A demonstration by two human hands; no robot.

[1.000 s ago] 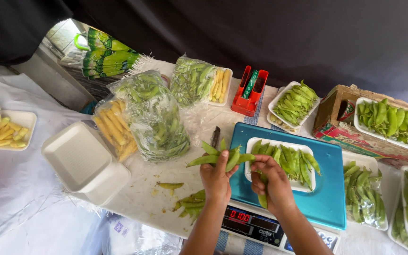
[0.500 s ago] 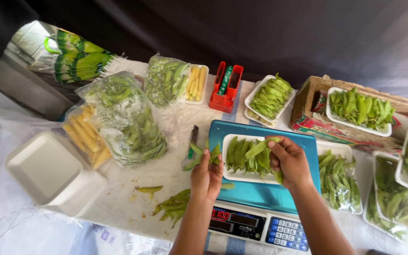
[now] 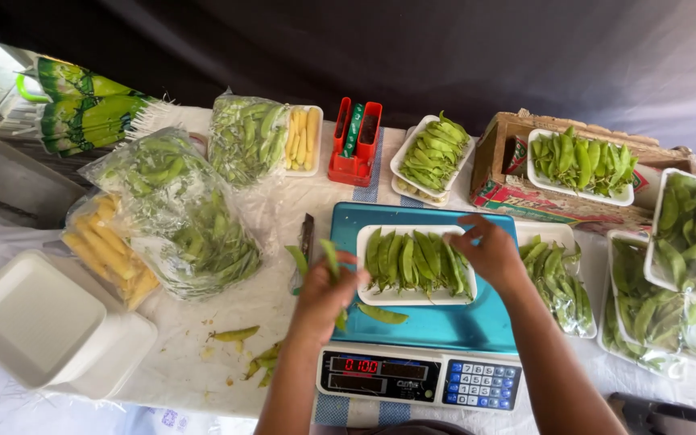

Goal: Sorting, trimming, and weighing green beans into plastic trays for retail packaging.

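A white foam tray (image 3: 370, 295) of snow pea pods (image 3: 415, 259) sits on the blue platform of a weighing scale (image 3: 428, 326). My left hand (image 3: 323, 294) is closed on a few green pods at the tray's left edge. My right hand (image 3: 487, 251) rests over the tray's right end, fingers on the pods there. One loose pod (image 3: 382, 313) lies on the blue platform just in front of the tray. The scale's red display and keypad (image 3: 417, 379) face me.
Clear bags of pea pods (image 3: 195, 221) and baby corn (image 3: 110, 254) lie at left, beside stacked white foam trays (image 3: 42, 326). Filled pea trays (image 3: 431, 153) stand behind and to the right, one in a cardboard box (image 3: 517, 189). A red tape dispenser (image 3: 355, 143) and a knife (image 3: 305, 238) lie nearby.
My right hand has laid its pod on the tray and now rests at its right end. My left hand has dropped lower with fewer pods; one pod now lies on the blue platform.
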